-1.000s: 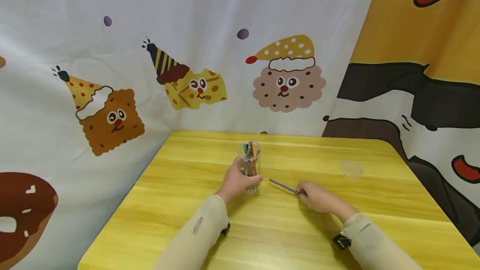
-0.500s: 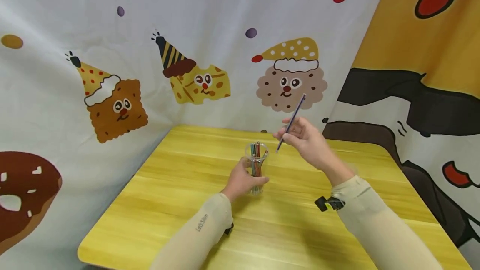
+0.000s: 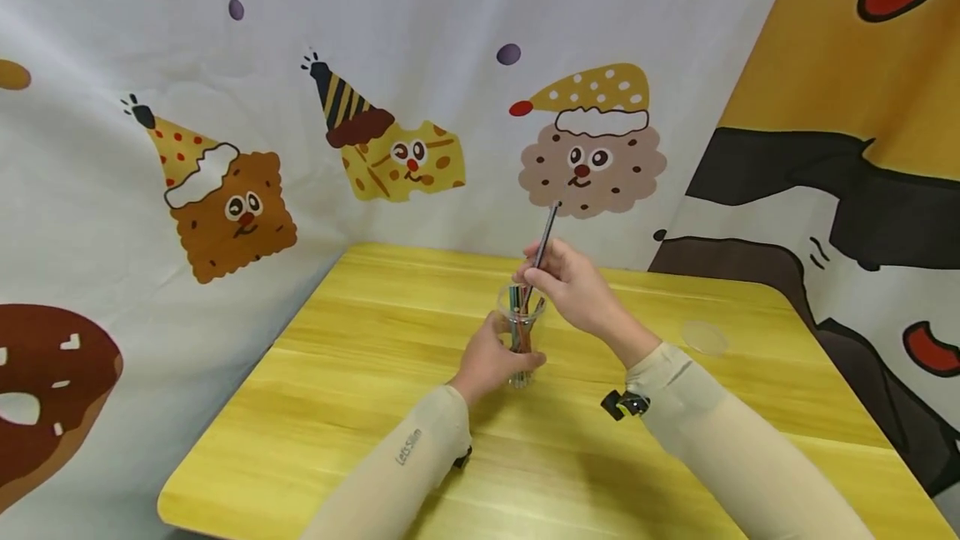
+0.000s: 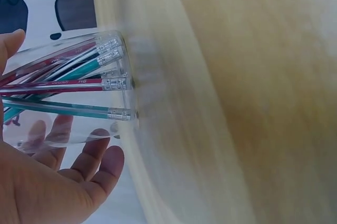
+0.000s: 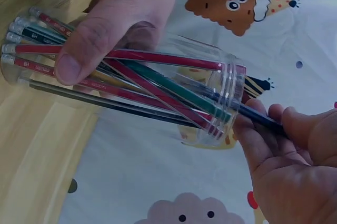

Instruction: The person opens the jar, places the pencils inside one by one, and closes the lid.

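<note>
My left hand [image 3: 491,358] grips a clear plastic jar [image 3: 537,332] standing on the table, thumb across its near side. Inside the jar are several pencils [image 4: 68,108] in red, teal and dark colours, their metal-banded eraser ends at the bottom in the left wrist view. Between thumb and fingers, my right hand [image 3: 573,290] pinches a dark pencil [image 3: 547,233] just over the jar's mouth. That pencil is tilted, and its lower end is inside the rim in the right wrist view [image 5: 253,113].
A round clear lid [image 3: 705,337] lies flat on the yellow wood-grain table [image 3: 360,340], to the right of the jar. Behind the table's far edge hangs a white curtain [image 3: 420,32] printed with cartoon biscuits and cheese.
My right hand has lifted the pencil off the table, turned it upright and brought it left to the jar's mouth. The left hand has kept its grip on the jar.
</note>
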A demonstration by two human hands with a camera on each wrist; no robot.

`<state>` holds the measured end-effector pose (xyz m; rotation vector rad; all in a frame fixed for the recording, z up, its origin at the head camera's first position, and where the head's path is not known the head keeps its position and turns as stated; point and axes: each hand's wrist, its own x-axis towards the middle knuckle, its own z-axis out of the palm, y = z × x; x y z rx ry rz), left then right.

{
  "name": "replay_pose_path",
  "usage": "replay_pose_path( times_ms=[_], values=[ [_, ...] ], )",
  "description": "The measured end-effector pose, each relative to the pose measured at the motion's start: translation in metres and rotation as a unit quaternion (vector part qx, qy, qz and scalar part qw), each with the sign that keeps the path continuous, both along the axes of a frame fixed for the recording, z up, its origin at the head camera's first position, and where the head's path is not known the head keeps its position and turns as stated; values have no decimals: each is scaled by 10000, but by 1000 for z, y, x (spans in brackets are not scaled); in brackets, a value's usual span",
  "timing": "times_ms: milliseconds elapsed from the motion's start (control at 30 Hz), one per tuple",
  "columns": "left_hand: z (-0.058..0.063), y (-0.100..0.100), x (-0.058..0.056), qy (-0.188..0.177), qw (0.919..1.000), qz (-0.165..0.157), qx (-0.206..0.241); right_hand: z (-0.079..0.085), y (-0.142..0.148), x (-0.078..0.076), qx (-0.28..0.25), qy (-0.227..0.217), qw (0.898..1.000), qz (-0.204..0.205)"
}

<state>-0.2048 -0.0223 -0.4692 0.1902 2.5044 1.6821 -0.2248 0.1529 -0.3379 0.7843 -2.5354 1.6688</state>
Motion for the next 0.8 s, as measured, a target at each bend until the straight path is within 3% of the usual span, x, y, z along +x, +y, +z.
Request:
replay_pose_path(
  times_ms=[100,233,333,400,467,533,567,633,733,800],
  values=[
    [1,3,-1,-27,10000,-25,-70,0,2,0,138,-1,9998,-105],
    [0,7,-2,-20,10000,-56,-54,-2,4,2,567,387,9976,-70],
    [-1,8,-2,-25,10000,-87,1,-6,7,4,1265,794,9887,138],
    [-3,8,-2,-71,9998,-166,27,-11,10,9,2036,913,9742,346],
    [-4,7,-2,-84,9997,-227,79,-18,10,14,2976,1239,9449,563],
    [-4,4,-2,-45,9996,-250,76,-25,9,19,3577,1543,9176,789],
    [-3,2,-2,-54,9996,-257,111,-28,8,22,3623,1563,9148,860],
    [-3,-1,-2,-36,9998,-201,63,-30,10,22,3281,1528,9288,795],
    [-4,-7,-1,-85,9999,-120,6,-24,29,7,2312,966,9680,162],
    [-4,-9,-2,-80,9999,-89,-67,-21,59,-12,2093,769,9729,-615]
  ],
)
